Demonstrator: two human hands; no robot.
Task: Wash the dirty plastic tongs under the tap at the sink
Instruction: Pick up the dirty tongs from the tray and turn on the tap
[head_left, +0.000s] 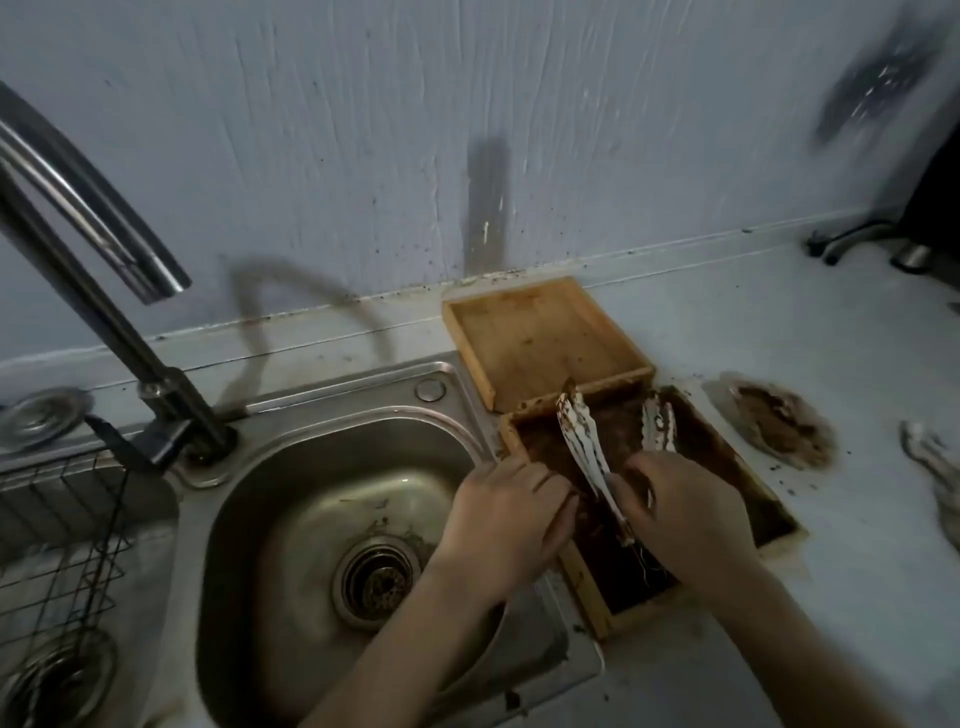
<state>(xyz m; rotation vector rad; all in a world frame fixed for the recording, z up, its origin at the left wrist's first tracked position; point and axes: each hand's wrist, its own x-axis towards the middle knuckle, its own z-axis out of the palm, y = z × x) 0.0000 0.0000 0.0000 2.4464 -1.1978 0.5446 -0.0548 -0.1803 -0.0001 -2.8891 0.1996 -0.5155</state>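
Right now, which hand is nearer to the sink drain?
The left hand. It is over the sink's right rim, just up and right of the drain. The right hand is farther right, over the dirty wooden tray, holding the tongs.

Desk (779, 322) carrying two wooden trays (545, 338) side by side, touching; brown spill (784, 423) lying just right of them; sink (332, 499) sitting at left.

White tongs (584, 452) were streaked w/ brown muck; wooden tray (540, 338) was tan, its neighbour tray (727, 467) dark brown inside (tan rim). Sink (311, 467) was dull silver, wall (363, 130) pale grey-blue.
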